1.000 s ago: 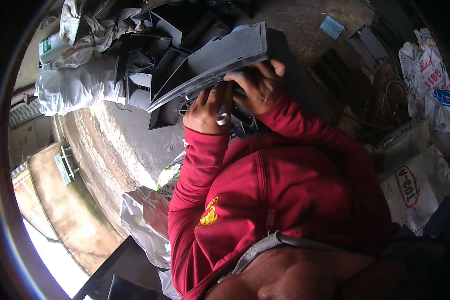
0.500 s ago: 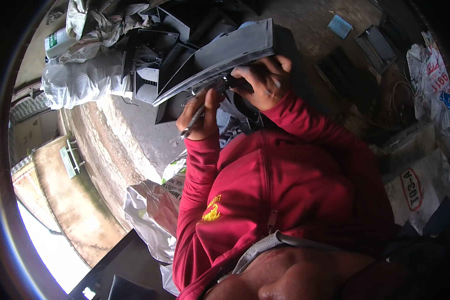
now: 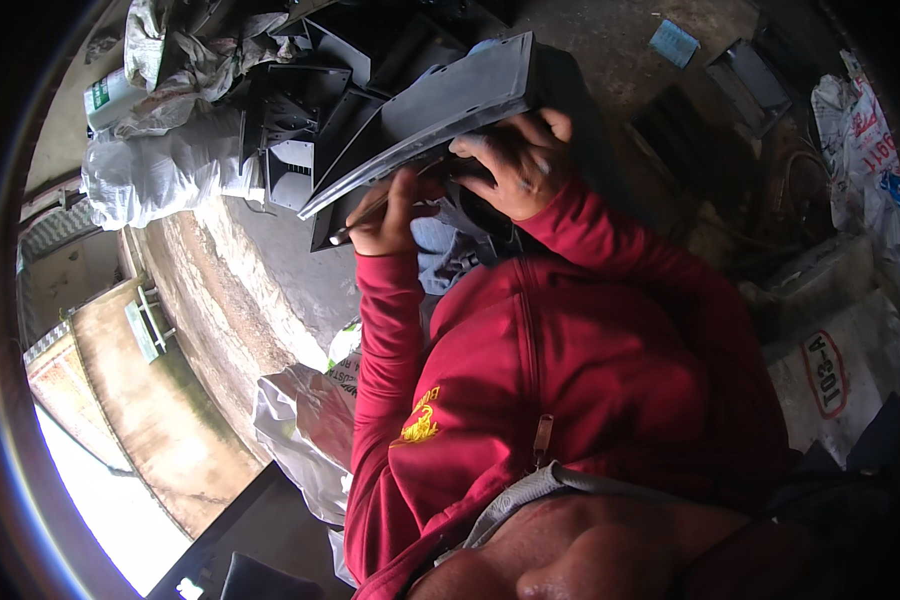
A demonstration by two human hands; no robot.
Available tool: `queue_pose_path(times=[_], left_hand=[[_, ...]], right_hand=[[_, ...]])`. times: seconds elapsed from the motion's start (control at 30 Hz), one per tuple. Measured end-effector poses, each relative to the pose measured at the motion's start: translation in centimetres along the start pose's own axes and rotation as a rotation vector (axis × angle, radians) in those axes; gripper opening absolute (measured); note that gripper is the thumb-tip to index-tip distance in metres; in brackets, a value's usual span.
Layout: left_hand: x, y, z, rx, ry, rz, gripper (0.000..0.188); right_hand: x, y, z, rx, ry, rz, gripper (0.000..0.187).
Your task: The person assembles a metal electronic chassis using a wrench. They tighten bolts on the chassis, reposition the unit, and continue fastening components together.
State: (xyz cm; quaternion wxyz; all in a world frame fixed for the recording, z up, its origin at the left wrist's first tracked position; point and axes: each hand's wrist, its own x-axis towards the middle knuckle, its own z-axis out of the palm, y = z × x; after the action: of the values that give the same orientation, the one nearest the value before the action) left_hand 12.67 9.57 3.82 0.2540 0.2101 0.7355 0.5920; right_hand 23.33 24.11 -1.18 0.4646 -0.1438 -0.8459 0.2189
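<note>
A long dark grey box-shaped casing is tilted in front of my chest, its near edge sloping down to the left. My left hand is closed around a slim metal hand tool, whose pale end sticks out past the fingers on the left. The tool's other end is hidden beneath the casing's near edge. At the right part of the casing, my right hand has its fingers bent against the near side and underside. Its fingertips are partly hidden in shadow.
More black casings are piled beyond, on the left. A white wrapped bundle and a white container stand at far left. Plastic bags and a sack lie on the right. A blue packet rests on the floor.
The left hand and tool have turned, so the tool's free end now points further left and up. The casing and right hand have shifted slightly left.
</note>
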Motion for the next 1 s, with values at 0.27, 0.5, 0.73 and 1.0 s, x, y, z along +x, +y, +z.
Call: queue_pose_path(times=[0.27, 0.5, 0.73, 1.0], left_hand=[[-2.4, 1.2, 0.8, 0.279, 0.106, 0.312, 0.028], [-1.2, 2.4, 3.2, 0.92, 0.112, 0.71, 0.017], [0.2, -0.4, -2.0, 0.032, 0.128, 0.079, 0.042], [-1.4, 0.6, 0.3, 0.304, 0.103, 0.335, 0.027]], right_hand=[[0.1, -0.3, -0.3, 0.018, -0.069, 0.024, 0.046], [0.2, -0.3, -0.7, 0.004, -0.097, -0.004, 0.047], [0.1, -0.2, -0.4, 0.007, -0.101, 0.009, 0.051], [0.5, -1.0, -0.7, -0.026, -0.119, -0.001, 0.052]])
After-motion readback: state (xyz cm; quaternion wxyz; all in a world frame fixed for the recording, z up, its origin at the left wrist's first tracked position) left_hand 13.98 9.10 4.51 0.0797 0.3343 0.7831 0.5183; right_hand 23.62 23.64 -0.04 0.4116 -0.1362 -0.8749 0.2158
